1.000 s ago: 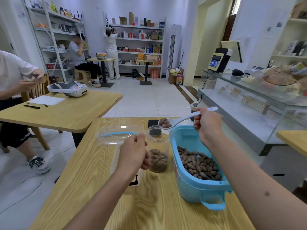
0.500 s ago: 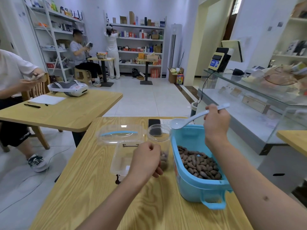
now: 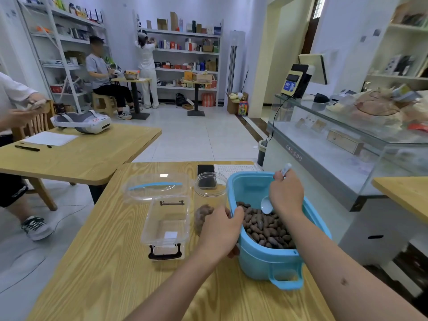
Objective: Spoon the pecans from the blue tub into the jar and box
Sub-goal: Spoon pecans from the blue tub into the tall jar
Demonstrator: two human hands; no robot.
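While no writing legible, right hand [image 3: 286, 195] dips spoon [image 3: 266, 205] into pecans [image 3: 266, 230].

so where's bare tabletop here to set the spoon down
Bare wood runs along the near edge of the table, in front of the clear box, and down its left side. It is crowded between the box, jar and blue tub.

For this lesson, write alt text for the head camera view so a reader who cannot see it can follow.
A person's right hand dips a pale spoon into pecans in a blue tub, while the left hand grips the tub's rim. Left of the tub on the wooden table stand a clear jar holding some pecans and an open, empty clear box.
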